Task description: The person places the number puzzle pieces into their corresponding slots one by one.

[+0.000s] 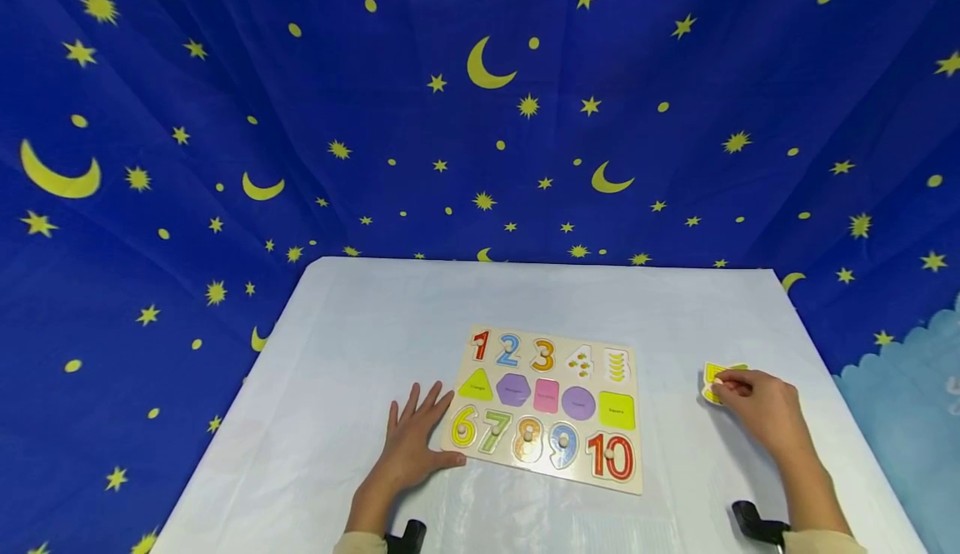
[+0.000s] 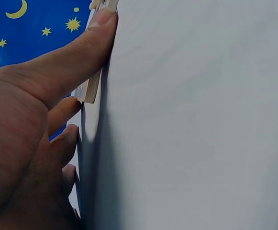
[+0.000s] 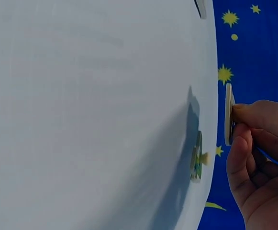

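A wooden number puzzle board lies on the white table, with numbers in its top and bottom rows and coloured shapes between. My left hand rests at its left edge, fingers extended; the thumb touches the board's edge near a corner. To the right of the board, my right hand pinches a yellow puzzle piece with a pale border, raised off the table in the right wrist view. The fingers partly cover its figure. Below it on the table lies another knobbed puzzle piece, greenish and partly hidden in the head view.
The 4 and 5 recesses show printed pictures, while other numbers carry knobbed pieces. The board's corner shows at the top of the right wrist view. A blue curtain with moons and stars hangs behind the white table.
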`<state>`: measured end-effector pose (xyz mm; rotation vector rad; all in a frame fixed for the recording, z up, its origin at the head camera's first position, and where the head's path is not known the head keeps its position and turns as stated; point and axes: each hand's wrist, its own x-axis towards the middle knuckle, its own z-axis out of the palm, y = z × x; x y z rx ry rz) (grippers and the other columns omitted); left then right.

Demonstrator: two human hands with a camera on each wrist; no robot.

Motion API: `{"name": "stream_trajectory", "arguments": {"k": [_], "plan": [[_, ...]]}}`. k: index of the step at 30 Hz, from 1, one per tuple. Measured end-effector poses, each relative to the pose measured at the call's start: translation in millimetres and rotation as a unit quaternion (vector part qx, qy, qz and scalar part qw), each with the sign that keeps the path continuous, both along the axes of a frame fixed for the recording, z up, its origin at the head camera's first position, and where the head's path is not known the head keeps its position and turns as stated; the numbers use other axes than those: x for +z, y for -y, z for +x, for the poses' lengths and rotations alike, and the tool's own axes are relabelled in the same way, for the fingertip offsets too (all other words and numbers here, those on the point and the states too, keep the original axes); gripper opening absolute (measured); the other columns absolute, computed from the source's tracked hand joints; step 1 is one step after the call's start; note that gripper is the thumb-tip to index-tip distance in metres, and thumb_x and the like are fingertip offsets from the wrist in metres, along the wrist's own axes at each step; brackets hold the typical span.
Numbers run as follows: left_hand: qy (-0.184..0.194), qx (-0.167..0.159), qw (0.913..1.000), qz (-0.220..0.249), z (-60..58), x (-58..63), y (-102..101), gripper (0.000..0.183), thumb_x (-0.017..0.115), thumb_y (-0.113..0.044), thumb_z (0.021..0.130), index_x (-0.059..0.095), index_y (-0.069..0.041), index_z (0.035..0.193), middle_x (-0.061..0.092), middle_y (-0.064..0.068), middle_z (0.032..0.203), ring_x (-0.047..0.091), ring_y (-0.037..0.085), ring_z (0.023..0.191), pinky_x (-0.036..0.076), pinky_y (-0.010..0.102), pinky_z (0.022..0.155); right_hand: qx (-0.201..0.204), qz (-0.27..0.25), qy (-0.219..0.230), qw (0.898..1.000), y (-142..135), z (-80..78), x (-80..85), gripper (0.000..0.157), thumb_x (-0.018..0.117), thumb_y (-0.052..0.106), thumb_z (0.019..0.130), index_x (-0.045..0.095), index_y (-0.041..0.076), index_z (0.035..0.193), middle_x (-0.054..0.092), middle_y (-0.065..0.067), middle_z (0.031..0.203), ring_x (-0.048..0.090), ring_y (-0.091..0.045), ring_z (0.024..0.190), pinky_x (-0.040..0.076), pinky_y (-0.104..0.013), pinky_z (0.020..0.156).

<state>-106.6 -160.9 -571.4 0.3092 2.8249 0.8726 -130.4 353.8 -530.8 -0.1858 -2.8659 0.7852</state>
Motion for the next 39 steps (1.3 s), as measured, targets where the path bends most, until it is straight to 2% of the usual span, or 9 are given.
{"name": "stream_trajectory", "arguments": {"k": [7,13,22,30,39], "plan": [[-0.001,0.006,1.0000,-0.004,1.1,2.2,2.0,0.105,0.082,-0.057,0.060,0.040,-0.020,0.149,0.025,0.002,0.157,0.003,0.032,0.145,-0.007,0.059,0.110,0.012,-0.015,0.008,1.000,21.7,-9.2,0.6,0.030,0.072,0.015,0.085,0.069,-0.009,0.102,0.065,-0.008,0.081,0.057,-0.021,0.073,0.047,-0.034,0.061],[0.008,0.005,0.9998,-0.016,2.0,0.7,3.3,0.106,0.082,-0.059,0.059,0.039,-0.023,0.149,0.024,-0.001,0.157,0.001,0.029,0.145,-0.008,0.056,0.111,0.006,-0.023,0.024,0.999,37.2,-14.9,-2.3,0.031,0.071,0.016,0.085,0.068,-0.009,0.105,0.065,-0.008,0.081,0.056,-0.021,0.074,0.047,-0.034,0.061],[0.005,0.006,0.9999,-0.008,-2.4,5.7,-1.6,0.105,0.083,-0.055,0.060,0.039,-0.022,0.149,0.024,0.000,0.157,0.001,0.030,0.145,-0.008,0.057,0.111,0.020,-0.044,0.030,0.998,46.0,-27.8,1.4,0.031,0.071,0.017,0.085,0.069,-0.007,0.105,0.065,-0.008,0.083,0.055,-0.021,0.074,0.047,-0.033,0.062],[0.007,0.010,0.9999,-0.009,-3.7,6.7,-4.1,0.105,0.083,-0.055,0.060,0.039,-0.022,0.149,0.024,0.000,0.157,0.001,0.030,0.145,-0.008,0.057,0.111,0.021,-0.038,0.047,0.998,52.4,-35.1,0.2,0.031,0.070,0.019,0.086,0.069,-0.004,0.106,0.063,-0.007,0.083,0.053,-0.022,0.076,0.046,-0.035,0.065],[0.006,0.007,0.9999,-0.007,0.0,1.8,-0.5,0.105,0.083,-0.056,0.060,0.040,-0.021,0.149,0.025,0.001,0.157,0.002,0.031,0.145,-0.008,0.058,0.110,0.026,-0.041,0.076,0.996,62.6,-35.9,-3.7,0.030,0.070,0.020,0.086,0.070,-0.002,0.106,0.063,-0.006,0.084,0.052,-0.023,0.077,0.045,-0.035,0.066]]}}
